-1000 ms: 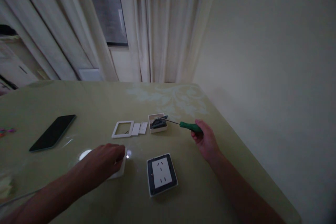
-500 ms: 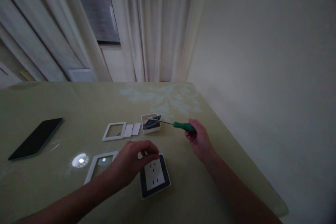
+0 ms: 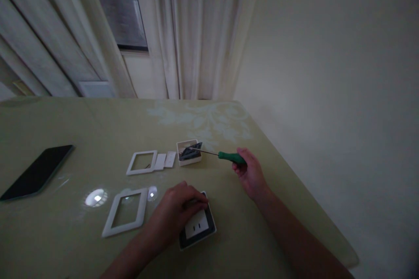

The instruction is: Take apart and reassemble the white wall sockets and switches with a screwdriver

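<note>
My right hand (image 3: pixel 250 172) is closed around the green handle of a screwdriver (image 3: pixel 231 157). The screwdriver's thin shaft points left, its tip over a small white box (image 3: pixel 190 161) with dark parts in it. My left hand (image 3: pixel 181 205) hovers over or rests on the upper part of a wall socket (image 3: pixel 198 226), its fingers drawn together in a pinch. What those fingers hold, if anything, is too small to make out. The socket has a white face with slots and a dark border, and its upper holes are hidden by the hand.
A white frame (image 3: pixel 143 225) lies left of my left hand. Farther back are another white frame (image 3: pixel 131 170) and two small white plates (image 3: pixel 160 162). A dark tablet (image 3: pixel 39 170) lies at the far left. The wall (image 3: pixel 327 96) runs along the table's right side.
My left hand has shifted right and slightly down, now covering more of the socket's top. The right hand and screwdriver have barely moved. The view has turned slightly.
</note>
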Available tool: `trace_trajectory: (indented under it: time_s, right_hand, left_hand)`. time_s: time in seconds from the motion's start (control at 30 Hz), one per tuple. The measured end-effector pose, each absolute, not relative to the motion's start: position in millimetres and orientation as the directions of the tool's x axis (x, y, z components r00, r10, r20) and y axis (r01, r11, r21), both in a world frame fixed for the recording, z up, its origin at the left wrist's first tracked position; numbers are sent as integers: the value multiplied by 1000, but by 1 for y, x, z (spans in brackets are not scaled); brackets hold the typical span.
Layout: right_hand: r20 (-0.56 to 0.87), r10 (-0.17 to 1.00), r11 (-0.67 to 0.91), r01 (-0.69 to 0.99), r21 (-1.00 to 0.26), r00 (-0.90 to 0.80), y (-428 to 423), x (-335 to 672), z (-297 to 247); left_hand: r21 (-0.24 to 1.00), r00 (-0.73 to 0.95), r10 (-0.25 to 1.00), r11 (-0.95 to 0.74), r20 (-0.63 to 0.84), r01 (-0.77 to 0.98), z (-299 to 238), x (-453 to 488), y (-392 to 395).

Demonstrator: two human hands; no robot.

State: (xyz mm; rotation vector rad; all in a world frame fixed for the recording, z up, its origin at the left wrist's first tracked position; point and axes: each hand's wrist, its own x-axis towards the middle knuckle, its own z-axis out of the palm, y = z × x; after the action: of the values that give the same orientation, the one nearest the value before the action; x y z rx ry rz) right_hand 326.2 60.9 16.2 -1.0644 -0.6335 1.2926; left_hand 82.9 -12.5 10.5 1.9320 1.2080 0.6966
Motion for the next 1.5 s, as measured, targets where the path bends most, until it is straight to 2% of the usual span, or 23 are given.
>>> trace_trajectory:
  time_s: [0.2,0.37,0.57,0.73,1.07,1.37,1.5]
  right_hand:
    - [-177,961,-68,-438,-896,213,61,327,15]
    - [-171,963,-66,-432,-899,209,61,327,14]
    - [-166,963,-60,-431,-901,211,61,327,14]
    - [-162,964,-58,-431,-900,209,60,327,15]
    - [-170,962,-62,-435,-898,214,62,327,13]
    - [-180,959,-67,-443,-894,218,62,326,12]
    - [-180,961,-70,-444,-893,212,62,326,11]
  left_hand:
    - [729,514,853,-410,93,548,16,88,-11]
    - [665,579,814,-456,44,591,24,90,-7]
    - [624,609,793,-489,26,609,29,92,-5]
    - [534,612,791,-517,-1,669,34,97,-9]
    - [612,508,860,-429,51,665,27,104,-19]
    - [678,389,897,-420,210,603,-5,111,-35]
    - [661,348,898,-436,270,611,-11,110,-36]
